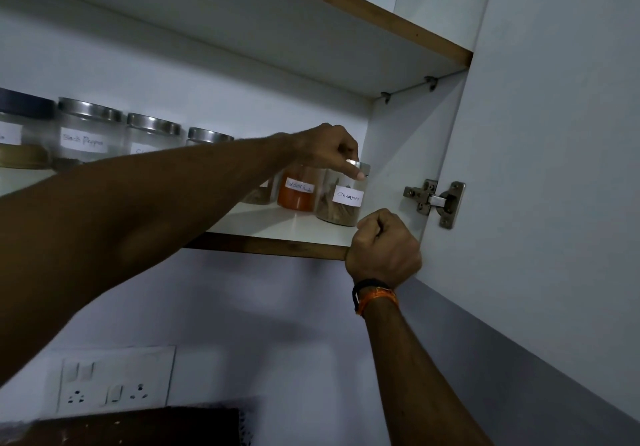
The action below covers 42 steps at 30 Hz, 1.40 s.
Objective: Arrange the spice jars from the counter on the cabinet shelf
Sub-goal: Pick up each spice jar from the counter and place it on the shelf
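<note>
cinnamon jar (341, 199) upright at right end of shelf (277, 227), just beside chili jar (298, 191) | left hand (327, 149) fingers curled onto its lid | right hand (382, 248) fisted at shelf edge, holding nothing visible | 4 more jars (86, 133) in row leftward

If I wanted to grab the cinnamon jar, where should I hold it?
Probably by its glass body, coming from the front, the open side of the shelf. The jar stands upright near the edge; the red chilli jar crowds its left and the cabinet wall its right. The left hand covers its lid.
</note>
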{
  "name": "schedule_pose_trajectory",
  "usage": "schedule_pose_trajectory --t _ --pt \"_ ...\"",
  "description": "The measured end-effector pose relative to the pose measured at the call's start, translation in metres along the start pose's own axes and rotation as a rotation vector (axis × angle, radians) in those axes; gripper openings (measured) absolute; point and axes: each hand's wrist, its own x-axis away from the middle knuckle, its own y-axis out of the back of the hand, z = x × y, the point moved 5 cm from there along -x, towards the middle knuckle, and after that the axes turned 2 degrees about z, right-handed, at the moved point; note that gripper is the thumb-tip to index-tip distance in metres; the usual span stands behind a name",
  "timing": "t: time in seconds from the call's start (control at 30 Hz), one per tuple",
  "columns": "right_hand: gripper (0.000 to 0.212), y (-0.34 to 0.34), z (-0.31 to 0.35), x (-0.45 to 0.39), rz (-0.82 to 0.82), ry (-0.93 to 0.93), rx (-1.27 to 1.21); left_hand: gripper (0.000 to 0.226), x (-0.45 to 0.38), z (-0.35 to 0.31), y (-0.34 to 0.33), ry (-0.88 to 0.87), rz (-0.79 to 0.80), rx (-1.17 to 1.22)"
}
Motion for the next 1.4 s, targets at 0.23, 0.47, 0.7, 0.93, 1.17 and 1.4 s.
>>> schedule_pose_trajectory --t 0.23,0.47,0.7,0.93,1.17,1.4 --pt "0.029 0.0 0.001 0.0 0.004 0.007 -0.016 0.051 -0.022 0.016 -0.011 0.034 0.04 -0.147" --pt "0.028 -0.001 0.0 0.0 -0.002 0.017 -0.016 0.053 -0.039 0.035 -0.016 0.065 0.028 -0.222" --pt "0.028 -0.001 0.0 0.001 0.001 0.025 -0.005 0.049 -0.049 0.046 -0.022 0.108 0.007 -0.28" --pt "0.027 -0.002 -0.001 0.0 0.006 0.031 -0.01 0.048 -0.049 0.049 -0.022 0.127 -0.014 -0.276" --pt "0.027 -0.003 -0.001 -0.001 -0.014 0.091 0.018 0.058 -0.041 0.052 -0.026 0.178 -0.019 -0.254" --pt "0.039 -0.001 -0.006 -0.002 0.025 0.111 0.06 0.064 -0.016 0.035 -0.007 0.21 -0.104 -0.278"
